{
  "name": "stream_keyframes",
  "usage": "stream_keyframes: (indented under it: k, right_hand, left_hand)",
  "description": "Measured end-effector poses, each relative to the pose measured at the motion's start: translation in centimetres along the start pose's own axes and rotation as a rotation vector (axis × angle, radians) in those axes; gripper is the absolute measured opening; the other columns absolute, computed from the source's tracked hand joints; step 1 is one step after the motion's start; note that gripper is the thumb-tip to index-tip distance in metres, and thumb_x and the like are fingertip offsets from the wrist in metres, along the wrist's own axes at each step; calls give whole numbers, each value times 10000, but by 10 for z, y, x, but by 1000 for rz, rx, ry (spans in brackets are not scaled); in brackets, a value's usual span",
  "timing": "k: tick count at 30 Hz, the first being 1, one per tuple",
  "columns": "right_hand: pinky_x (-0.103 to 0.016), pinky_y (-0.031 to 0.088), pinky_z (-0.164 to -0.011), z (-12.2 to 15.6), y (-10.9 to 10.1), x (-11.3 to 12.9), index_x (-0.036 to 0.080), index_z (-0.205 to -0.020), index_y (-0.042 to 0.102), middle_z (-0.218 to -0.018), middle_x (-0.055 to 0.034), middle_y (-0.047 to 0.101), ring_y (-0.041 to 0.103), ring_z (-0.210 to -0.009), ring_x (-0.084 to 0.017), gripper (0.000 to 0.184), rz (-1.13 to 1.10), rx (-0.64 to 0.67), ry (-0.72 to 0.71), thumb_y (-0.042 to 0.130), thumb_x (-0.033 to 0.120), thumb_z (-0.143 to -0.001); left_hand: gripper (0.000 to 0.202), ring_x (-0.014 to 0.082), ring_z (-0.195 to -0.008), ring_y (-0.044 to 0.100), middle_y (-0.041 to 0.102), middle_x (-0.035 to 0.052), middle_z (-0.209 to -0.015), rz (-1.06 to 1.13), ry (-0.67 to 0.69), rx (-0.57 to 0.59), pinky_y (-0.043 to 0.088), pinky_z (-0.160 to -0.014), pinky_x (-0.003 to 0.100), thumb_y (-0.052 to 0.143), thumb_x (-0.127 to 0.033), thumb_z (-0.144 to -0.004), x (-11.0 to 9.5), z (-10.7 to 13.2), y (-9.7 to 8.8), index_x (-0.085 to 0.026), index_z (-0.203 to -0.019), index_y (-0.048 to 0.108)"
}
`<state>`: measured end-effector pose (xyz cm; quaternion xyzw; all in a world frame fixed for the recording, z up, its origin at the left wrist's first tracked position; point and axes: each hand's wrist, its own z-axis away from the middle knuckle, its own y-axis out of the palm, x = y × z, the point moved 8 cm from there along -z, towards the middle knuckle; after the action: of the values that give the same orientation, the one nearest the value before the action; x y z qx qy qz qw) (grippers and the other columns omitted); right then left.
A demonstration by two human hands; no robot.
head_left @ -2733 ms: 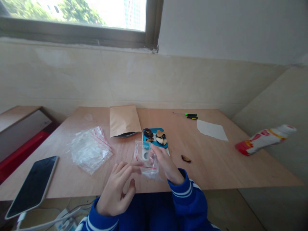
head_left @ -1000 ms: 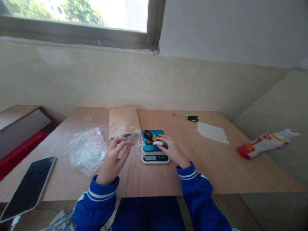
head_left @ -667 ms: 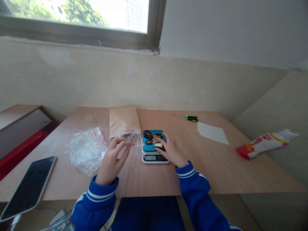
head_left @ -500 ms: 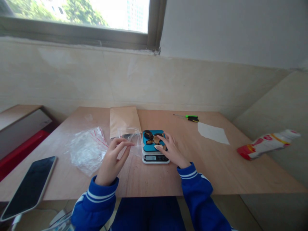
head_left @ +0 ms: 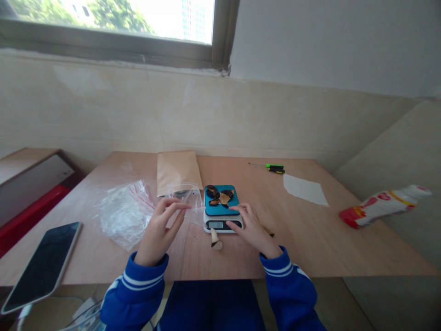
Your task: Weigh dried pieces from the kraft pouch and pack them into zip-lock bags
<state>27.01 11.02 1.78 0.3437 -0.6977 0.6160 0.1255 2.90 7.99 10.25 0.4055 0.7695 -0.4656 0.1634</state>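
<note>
A small white kitchen scale [head_left: 222,223] with a blue top stands mid-table, and a few dark and tan dried slices [head_left: 219,196] lie on it. One pale slice [head_left: 216,239] lies on the table just in front of the scale. My left hand [head_left: 160,228] pinches the mouth of a clear zip bag [head_left: 189,201] left of the scale. My right hand [head_left: 252,227] hovers at the scale's right front corner with fingers spread and nothing in them. A dark piece [head_left: 269,232] peeks out beside it.
A brown paper pouch [head_left: 177,171] lies behind the bag, a pile of clear zip bags [head_left: 124,212] to the left. A phone [head_left: 41,263] overhangs the near left edge. A screwdriver [head_left: 273,168], white paper [head_left: 303,189] and a red-white packet [head_left: 382,205] lie right.
My right hand has pulled back from the scale's blue top toward me. A pale slice that was on the scale now lies on the table in front of it. My left hand held still.
</note>
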Motion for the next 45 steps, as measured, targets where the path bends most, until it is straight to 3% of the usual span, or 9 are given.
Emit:
stream_keyframes:
  k: [3,7,13,18,23,29,32,38,45]
  right_hand:
    - [-454,462,-965,15,18,28,229,-1127,571,-1119,-88,505,552,-1069,-261,398,18,106,-9,664,439,-802]
    - [-482,486,-909,34,51,63,212,-1143,558,-1109,-95,547,543,-1045,-291,513,72,192,-80,739,447,-724]
    - [-453,507,-865,39,75,76,205,-1116,559,-1071,-87,602,558,-1048,-288,350,64,191,-104,676,268,-792]
    - [-387,490,-836,22,46,64,204,-1028,596,-983,-54,638,586,-922,-223,235,-188,115,-66,650,219,-799]
    - [-322,483,-731,-7,-2,9,188,-1023,613,-922,-49,624,576,-798,-178,298,-338,27,44,621,403,-816]
    - [-353,482,-749,-22,-26,-50,184,-1044,635,-981,-74,639,581,-835,-205,353,-257,-69,110,635,410,-774]
    - [-389,472,-822,-24,-22,-52,198,-1044,628,-1059,-94,632,573,-935,-233,295,-177,-164,53,606,360,-799]
    - [-470,454,-894,-28,-7,-45,195,-1055,612,-1037,-113,606,561,-1020,-285,315,-7,-210,63,603,399,-814]
    - [-498,422,-957,-3,-36,-43,236,-1148,578,-1117,-112,585,545,-1076,-280,382,25,-267,101,481,495,-885]
  left_hand:
    - [181,198,-1003,566,555,57,-1009,-28,27,-16,494,-898,392,480,-231,-922,-1,0,-2,-227,-989,648]
    - [181,197,-1003,563,556,58,-1013,-17,15,-10,515,-854,365,480,-244,-923,1,2,-2,-230,-998,643]
    - [178,200,-991,561,549,67,-1011,-5,-18,-17,558,-725,309,487,-264,-918,3,4,-5,-227,-982,649]
    - [181,204,-999,550,527,73,-1025,26,-69,-13,512,-496,192,492,-271,-914,8,8,-7,-240,-999,648]
    - [182,206,-1008,551,532,68,-1024,26,-62,-13,538,-569,222,491,-263,-915,10,9,-8,-241,-1003,648]
    - [181,186,-997,556,533,55,-1024,-5,-40,-14,555,-750,294,485,-240,-923,11,10,-11,-244,-1018,639]
    - [179,187,-999,558,532,56,-1024,-10,-43,-17,557,-754,303,483,-245,-925,12,11,-11,-242,-1015,637]
    - [185,197,-989,565,534,64,-1020,5,-68,-12,528,-545,208,486,-276,-921,13,12,-11,-236,-1006,646]
    - [167,180,-971,563,552,47,-997,-26,-34,-45,538,-689,260,499,-244,-914,13,12,-18,-228,-985,649]
